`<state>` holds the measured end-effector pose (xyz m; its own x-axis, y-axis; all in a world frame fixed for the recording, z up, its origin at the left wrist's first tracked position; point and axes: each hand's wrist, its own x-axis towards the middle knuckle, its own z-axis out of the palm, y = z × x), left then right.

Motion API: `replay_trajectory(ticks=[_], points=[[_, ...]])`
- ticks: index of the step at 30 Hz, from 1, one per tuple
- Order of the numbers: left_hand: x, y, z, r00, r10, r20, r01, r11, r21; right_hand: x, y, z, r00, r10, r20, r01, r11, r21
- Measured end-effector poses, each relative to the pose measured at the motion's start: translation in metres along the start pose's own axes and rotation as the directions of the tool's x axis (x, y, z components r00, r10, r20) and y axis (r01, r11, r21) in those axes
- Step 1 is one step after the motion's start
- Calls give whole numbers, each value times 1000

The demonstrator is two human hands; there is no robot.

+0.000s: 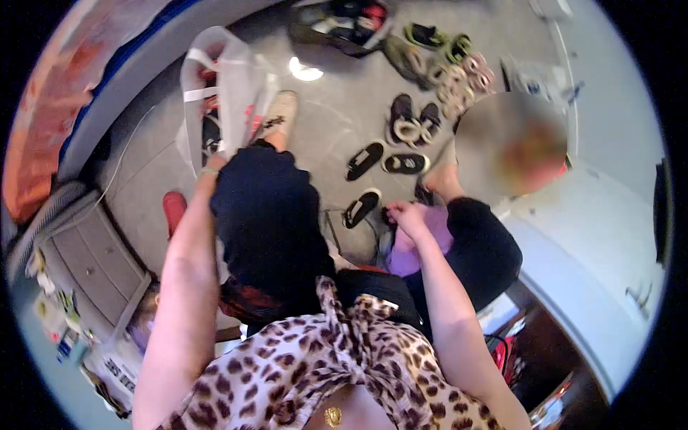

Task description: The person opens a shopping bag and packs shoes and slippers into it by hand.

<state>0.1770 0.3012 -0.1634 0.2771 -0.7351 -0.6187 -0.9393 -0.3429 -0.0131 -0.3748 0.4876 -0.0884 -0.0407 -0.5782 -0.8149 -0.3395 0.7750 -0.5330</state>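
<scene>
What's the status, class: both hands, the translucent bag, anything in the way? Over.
Left hand at translucent bag, grip unclear. Right hand at purple item, grip unclear. Dark shoes on floor between legs, possibly in the way. Over.

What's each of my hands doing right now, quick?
Left hand: at the translucent white plastic bag; grip can't be told.
Right hand: fingers curled, by the soft purple item; hold can't be told.

The person wears a pale leopard-print top (272, 365) with dark brown spots, knotted in front, and a gold pendant (333, 416). Below are black bottoms (269, 222) and a cream shoe (282, 113) with dark markings.
</scene>
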Motion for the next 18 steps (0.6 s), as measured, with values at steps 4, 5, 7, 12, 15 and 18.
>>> replay_trajectory(ticks=[4, 5, 7, 12, 15, 18], points=[[72, -65, 8, 973, 214, 90, -206, 974, -93, 17, 40, -7, 995, 93, 26, -92, 995, -34], [39, -46, -40, 943, 325, 67, -273, 874, -403, 21, 48, -8, 990, 134, 48, -133, 990, -37], [-63, 39, -167, 944, 328, -46, -294, 765, -573, 39, 73, -11, 981, 189, 46, -187, 981, -42], [-200, 220, -321, 714, 417, -562, -697, 500, -515, 55, 51, -20, 960, 276, 43, -278, 960, 30], [-247, 319, -337, 657, 510, -555, -722, 214, -658, 85, 65, -8, 957, 285, 62, -289, 953, 86], [-250, 381, -315, 693, 593, -411, -589, 137, -796, 85, 34, 16, 942, 324, 87, -335, 890, 309]])
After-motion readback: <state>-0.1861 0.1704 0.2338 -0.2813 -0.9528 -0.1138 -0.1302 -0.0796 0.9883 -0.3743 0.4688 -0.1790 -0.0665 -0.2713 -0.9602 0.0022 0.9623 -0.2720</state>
